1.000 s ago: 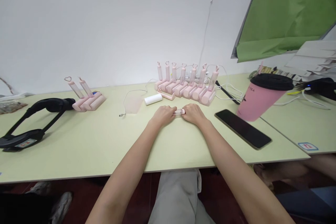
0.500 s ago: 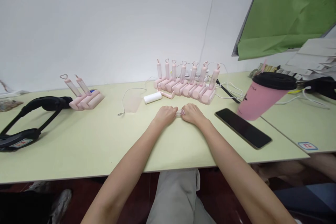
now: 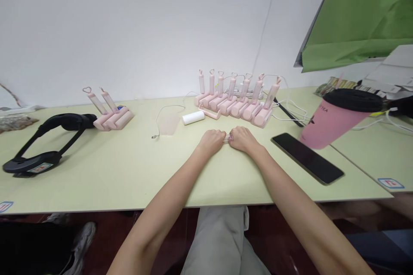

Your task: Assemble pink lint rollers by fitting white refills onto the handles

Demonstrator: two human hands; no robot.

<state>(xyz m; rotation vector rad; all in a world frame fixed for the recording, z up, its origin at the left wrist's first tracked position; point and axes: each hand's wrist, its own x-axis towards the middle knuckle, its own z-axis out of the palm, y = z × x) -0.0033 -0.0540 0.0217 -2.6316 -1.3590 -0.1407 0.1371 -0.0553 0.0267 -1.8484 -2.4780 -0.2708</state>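
On the table in front of me my left hand (image 3: 211, 142) and my right hand (image 3: 242, 139) are closed, knuckles towards each other. Both grip a short clear tube (image 3: 227, 139), of which only a narrow stretch shows between the fists; its ends are hidden. Just beyond my hands are a white cylinder (image 3: 193, 117) and a pink angled frame (image 3: 211, 114). Behind these stands a row of several pink rounded bases (image 3: 238, 109) carrying upright clear tubes (image 3: 245, 90) with pink heart-shaped tops.
A phone (image 3: 308, 157) and a pink lidded cup (image 3: 332, 120) stand at right. Leftward are more pink units (image 3: 115, 119) and a black headset (image 3: 41, 161). A white cable (image 3: 157, 124) passes a pale pink sheet (image 3: 170, 124). Another person's shoe (image 3: 84, 240) shows below the table (image 3: 106, 180).
The view has shifted slightly, so everything on the table appears further right. Both hands keep their grip on the clear tube, and less of it shows between them.
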